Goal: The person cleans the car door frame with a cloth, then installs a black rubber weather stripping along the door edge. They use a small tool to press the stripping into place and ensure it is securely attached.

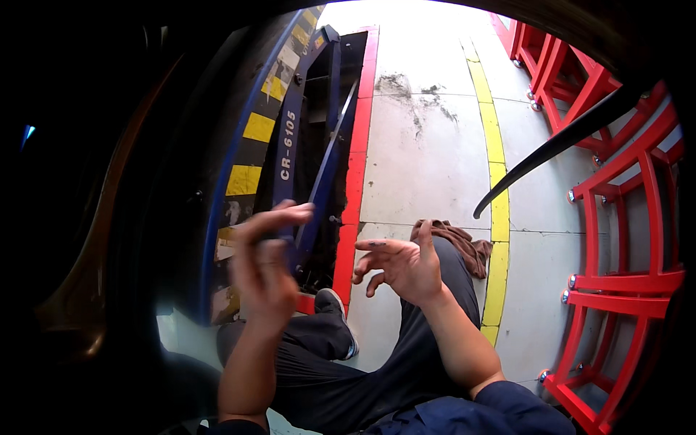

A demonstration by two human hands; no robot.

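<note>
Both of my hands are raised above my lap, apart from each other. My left hand (267, 272) is slightly smeared by motion; its fingers are bent but spread, and nothing shows in them. It hovers in front of the striped edge of a blue lift (244, 181), and I cannot tell whether it touches anything. My right hand (407, 272) is above my right thigh, palm turned inward, fingers apart and holding nothing. A dark smudge marks its index finger. Beyond my right knee, a crumpled brown cloth (470, 250) lies partly hidden.
A red floor border (355, 167) runs along the lift's recess. Yellow floor tape (499, 196) runs to its right. Red wheeled metal frames (623, 283) line the right side. A black curved strip (540, 156) hangs in from the upper right. A dark panel edge (119, 188) fills the left.
</note>
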